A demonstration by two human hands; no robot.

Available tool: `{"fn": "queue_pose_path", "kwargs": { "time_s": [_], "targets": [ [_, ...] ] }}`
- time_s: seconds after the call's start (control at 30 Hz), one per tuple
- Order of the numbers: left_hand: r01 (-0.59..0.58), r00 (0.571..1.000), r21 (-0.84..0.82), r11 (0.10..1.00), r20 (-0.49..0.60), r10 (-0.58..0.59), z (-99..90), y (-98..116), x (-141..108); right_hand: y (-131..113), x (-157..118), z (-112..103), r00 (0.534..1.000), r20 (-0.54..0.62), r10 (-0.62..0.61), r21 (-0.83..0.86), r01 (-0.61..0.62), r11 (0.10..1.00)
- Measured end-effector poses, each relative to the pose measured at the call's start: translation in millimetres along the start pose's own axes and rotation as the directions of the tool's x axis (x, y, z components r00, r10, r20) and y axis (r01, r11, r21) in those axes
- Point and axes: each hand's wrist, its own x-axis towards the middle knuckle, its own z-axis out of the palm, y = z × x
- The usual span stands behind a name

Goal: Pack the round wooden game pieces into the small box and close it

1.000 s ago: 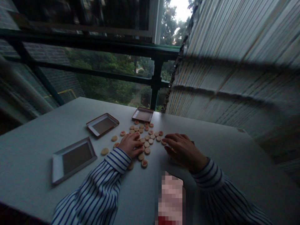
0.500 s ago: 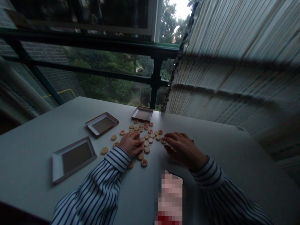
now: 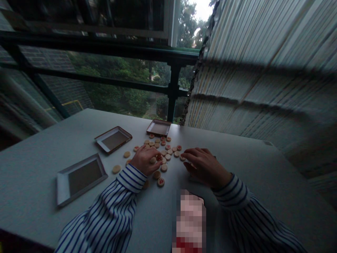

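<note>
I see a change at the left hand (image 3: 144, 160): thumb and fingers now seem to pinch a red-marked disc (image 3: 158, 158), tipped up; half a second ago those fingers covered that spot. So one disc looks taken in grip, amid the loose discs (image 3: 164, 168) on the white table (image 3: 250, 161). Right hand (image 3: 205, 165) stays loosely curved, fingertips by the rightmost disc (image 3: 182, 158); can't tell me whether it grips.

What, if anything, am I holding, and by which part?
Your left hand seems to pinch a red-marked xiangqi piece by its rim, between thumb and fingers; I can't tell about your right hand.
</note>
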Motion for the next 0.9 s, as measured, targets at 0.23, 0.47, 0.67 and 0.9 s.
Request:
{"fn": "queue_pose_path", "kwargs": {
  "time_s": [0.23, 0.47, 0.67, 0.9],
  "targets": [
    [-0.027, 0.995, -0.092, 0.995, -0.094, 0.018, 2.4, 4, 0, 6, -1, -11, 1.0, 0.004, 0.016, -0.012, -0.015, 1.0],
    [-0.057, 0.988, -0.132, 0.99, -0.15, 0.037, 6.7, 10, 3, 18, -8, -25, 0.999, -0.03, 0.037, -0.02, -0.037, 0.999],
    [-0.078, 0.986, -0.153, 0.985, -0.157, 0.054, 3.3, 21, 12, 26, -13, -33, 0.996, -0.066, 0.061, -0.026, -0.063, 0.998],
    [-0.062, 0.984, -0.184, 0.981, -0.178, 0.029, 1.2, 43, 24, 32, -17, -37, 0.993, -0.086, 0.082, -0.027, -0.084, 0.996]
  ]
}}
